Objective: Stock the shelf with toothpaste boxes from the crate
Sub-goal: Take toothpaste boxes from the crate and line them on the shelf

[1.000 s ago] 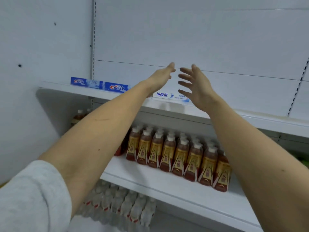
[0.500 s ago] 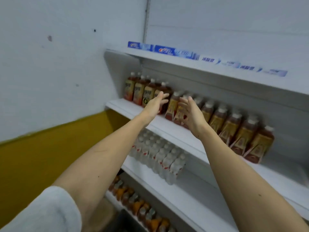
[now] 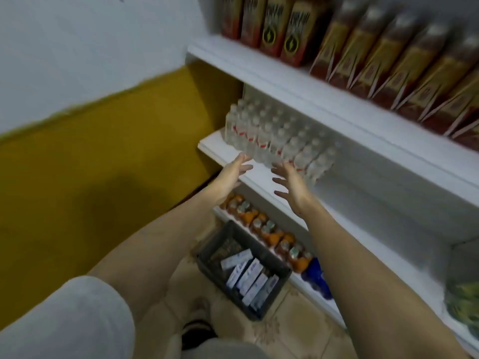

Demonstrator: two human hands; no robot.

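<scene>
Left hand (image 3: 231,174) is extended in front of the middle shelf (image 3: 259,174), fingers straight and spread, holding nothing. Right hand (image 3: 291,186) is beside it, also spread wide and empty, just before the clear water bottles (image 3: 274,136). Below both forearms the dark crate (image 3: 207,257) sits on the tiled floor (image 3: 285,332) against the bottom shelf, with toothpaste boxes (image 3: 248,277) lying inside it.

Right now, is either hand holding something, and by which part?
Nothing is held. The left hand and right hand are open; the toothpaste boxes lie in the crate.
</scene>
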